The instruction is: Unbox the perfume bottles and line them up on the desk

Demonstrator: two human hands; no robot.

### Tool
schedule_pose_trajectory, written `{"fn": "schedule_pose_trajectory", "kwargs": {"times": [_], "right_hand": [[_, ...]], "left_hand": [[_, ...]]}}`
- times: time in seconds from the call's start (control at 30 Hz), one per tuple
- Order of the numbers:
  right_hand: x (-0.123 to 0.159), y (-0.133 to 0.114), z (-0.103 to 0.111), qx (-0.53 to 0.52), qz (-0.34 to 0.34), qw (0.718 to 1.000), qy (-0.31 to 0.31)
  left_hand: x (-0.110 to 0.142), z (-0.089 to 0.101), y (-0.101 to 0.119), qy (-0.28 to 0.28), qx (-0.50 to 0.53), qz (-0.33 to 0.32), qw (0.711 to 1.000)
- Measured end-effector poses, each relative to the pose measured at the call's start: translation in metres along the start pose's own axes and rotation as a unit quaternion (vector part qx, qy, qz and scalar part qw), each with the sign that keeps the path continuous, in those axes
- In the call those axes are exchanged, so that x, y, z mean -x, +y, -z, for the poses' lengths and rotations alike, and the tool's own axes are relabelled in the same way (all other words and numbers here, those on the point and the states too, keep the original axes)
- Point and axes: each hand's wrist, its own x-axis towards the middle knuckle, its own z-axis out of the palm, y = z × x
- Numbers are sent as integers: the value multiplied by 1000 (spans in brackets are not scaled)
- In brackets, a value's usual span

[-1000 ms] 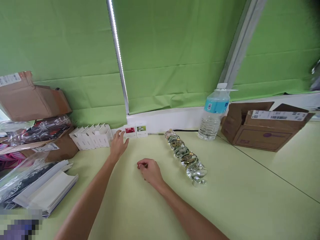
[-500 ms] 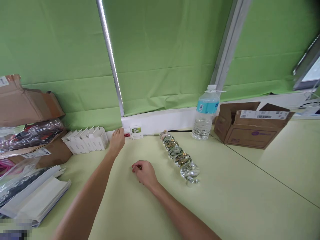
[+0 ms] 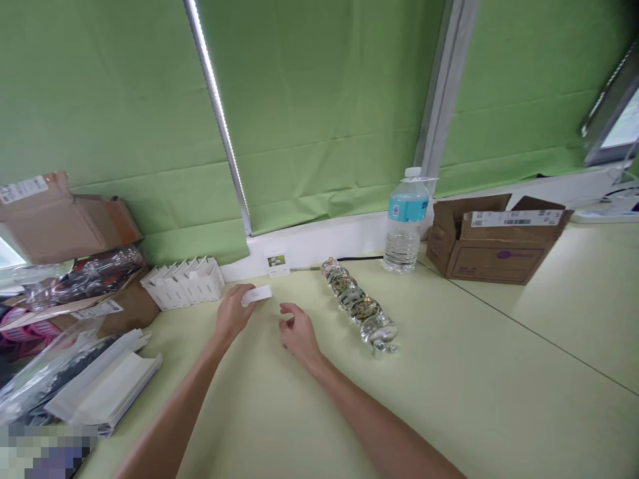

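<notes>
My left hand [image 3: 233,314] holds a small white box [image 3: 257,295] just above the pale green table [image 3: 479,386]. A short way to its right my right hand [image 3: 296,330] hovers with fingers loosely curled and apart, nothing in it. One more small box with a green picture [image 3: 277,263] stands against the white sill behind them. A row of white boxes [image 3: 184,284] stands to the left of my left hand. A line of clear glass ornaments [image 3: 360,307] lies to the right of my right hand.
A water bottle [image 3: 405,222] and an open cardboard box [image 3: 492,237] stand at the back right. At the left are cardboard boxes [image 3: 60,219], plastic bags [image 3: 40,372] and a stack of flat white cartons [image 3: 107,389]. A screen [image 3: 614,120] shows at the far right.
My left hand took the box with the red picture from the sill and drew it back toward me. My right hand lifted off the table, uncurled and moved toward the box.
</notes>
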Motion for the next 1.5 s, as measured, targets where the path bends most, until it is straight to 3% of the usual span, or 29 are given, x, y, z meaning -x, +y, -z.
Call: {"fn": "schedule_pose_trajectory", "kwargs": {"times": [0.13,0.27,0.43,0.57,0.77,0.97,1.27,1.5], "right_hand": [[2,-4,2,-3,68,997,42],[11,-18,8,-45,149,988,-17],[19,-39,21,-40,154,981,-116],[20,-51,32,23,145,978,-151],[31,-79,44,161,218,946,-180],[38,-95,42,182,260,927,-199],[25,-90,50,49,130,951,-275],[17,-87,52,12,86,950,-299]], "left_hand": [[25,19,15,-13,200,66,977],[49,33,28,-34,333,105,936],[79,33,35,-22,441,138,887],[99,27,46,-12,417,131,899],[115,21,70,11,337,183,923],[116,22,80,42,324,204,923],[117,18,80,43,303,227,924],[118,16,77,67,269,217,936]]}}
